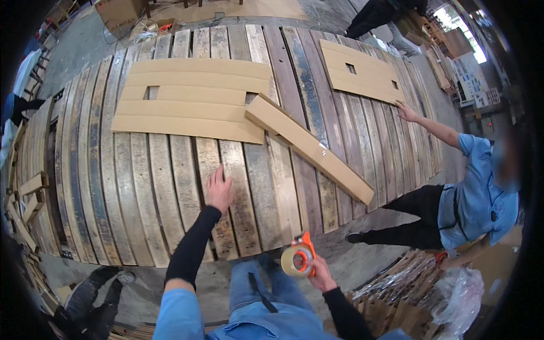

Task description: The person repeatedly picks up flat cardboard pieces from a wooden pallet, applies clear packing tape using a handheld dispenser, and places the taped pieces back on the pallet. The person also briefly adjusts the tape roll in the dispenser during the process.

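My right hand (323, 276) grips an orange tape dispenser (306, 249) loaded with a roll of clear tape (294, 260), held just off the near edge of the slatted wooden table (170, 198). Over the table's middle, my left hand (219, 190) reaches out with fingers apart and nothing in it. Beyond it lies a flat cardboard sheet (187, 116) with fold lines and two cut-out openings. A long, narrow folded cardboard box (311, 148) rests slantwise, its far end over the sheet's right edge.
Across to the right, a co-worker in a blue shirt (481, 181) touches another cardboard sheet (362, 71) with one hand. Stacked cardboard (391, 283) and clear plastic wrap (459, 294) are at lower right. Wood pieces (33, 195) lie at the left end.
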Motion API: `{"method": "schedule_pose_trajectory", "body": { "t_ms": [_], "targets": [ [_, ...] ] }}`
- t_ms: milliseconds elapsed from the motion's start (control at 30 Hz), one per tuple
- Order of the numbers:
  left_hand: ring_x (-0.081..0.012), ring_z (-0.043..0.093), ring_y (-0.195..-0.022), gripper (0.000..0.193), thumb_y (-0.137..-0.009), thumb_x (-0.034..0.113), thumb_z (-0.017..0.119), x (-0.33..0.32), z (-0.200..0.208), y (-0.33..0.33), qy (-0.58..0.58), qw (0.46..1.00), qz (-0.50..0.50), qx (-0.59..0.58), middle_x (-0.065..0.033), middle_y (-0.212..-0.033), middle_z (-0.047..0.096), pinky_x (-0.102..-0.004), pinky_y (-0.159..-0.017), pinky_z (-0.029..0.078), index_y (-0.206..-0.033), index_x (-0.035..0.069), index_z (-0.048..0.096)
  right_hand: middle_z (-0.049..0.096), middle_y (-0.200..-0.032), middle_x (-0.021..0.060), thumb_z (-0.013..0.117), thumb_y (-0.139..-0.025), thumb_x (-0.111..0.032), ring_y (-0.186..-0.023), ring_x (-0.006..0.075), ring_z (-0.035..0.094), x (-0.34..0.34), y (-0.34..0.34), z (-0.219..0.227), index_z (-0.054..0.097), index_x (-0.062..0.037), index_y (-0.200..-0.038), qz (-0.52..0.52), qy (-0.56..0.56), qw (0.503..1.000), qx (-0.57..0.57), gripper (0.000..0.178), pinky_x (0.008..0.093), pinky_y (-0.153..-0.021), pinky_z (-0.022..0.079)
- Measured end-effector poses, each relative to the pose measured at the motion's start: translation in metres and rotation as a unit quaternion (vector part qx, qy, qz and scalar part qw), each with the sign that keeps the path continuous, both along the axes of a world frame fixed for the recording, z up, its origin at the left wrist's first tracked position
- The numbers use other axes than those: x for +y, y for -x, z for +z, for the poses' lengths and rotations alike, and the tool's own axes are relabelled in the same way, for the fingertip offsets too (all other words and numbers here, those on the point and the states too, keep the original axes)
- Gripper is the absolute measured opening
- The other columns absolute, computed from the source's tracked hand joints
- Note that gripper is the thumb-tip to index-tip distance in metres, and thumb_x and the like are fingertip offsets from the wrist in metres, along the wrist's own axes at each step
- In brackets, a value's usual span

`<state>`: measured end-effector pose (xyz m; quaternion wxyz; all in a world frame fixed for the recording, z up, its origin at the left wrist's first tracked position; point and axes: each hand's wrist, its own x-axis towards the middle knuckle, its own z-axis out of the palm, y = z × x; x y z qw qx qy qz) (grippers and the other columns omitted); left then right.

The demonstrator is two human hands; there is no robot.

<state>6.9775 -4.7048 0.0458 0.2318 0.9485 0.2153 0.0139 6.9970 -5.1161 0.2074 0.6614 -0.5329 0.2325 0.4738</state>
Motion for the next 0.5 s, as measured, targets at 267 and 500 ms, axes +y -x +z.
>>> {"method": "schedule_pose_trajectory", "body": {
  "t_ms": [267,500],
  "targets": [
    [-0.0421,0.027,-0.149,0.043,-0.093,0.026,0.061,0.161,-0.04,-0.156,-0.354,0.902,-0.124,0.212,-0.021,-0.165,0.02,-0.0651,-0.115,0.022,-0.135,0.021,0.052,0.059,-0.138,0.0128,0.051,-0.082,-0.002,-0.118,0.028,0.063,-0.086,0.005,-0.001,0.045,0.0016,-0.146,-0.122,0.078,0.988,-0.059,0.064,0.0402,-0.098,0.053],
    [-0.0488,0.038,-0.141,0.038,-0.077,0.014,0.073,0.18,-0.025,-0.201,-0.239,0.932,-0.175,0.207,-0.0269,-0.162,0.022,-0.0515,-0.107,0.044,-0.113,0.011,0.06,0.06,-0.135,0.013,0.053,-0.079,0.002,-0.114,0.0277,0.065,-0.074,-0.025,-0.035,0.045,0.0032,-0.146,-0.098,0.063,0.993,-0.037,0.067,0.0413,-0.095,0.055]
  ]
}}
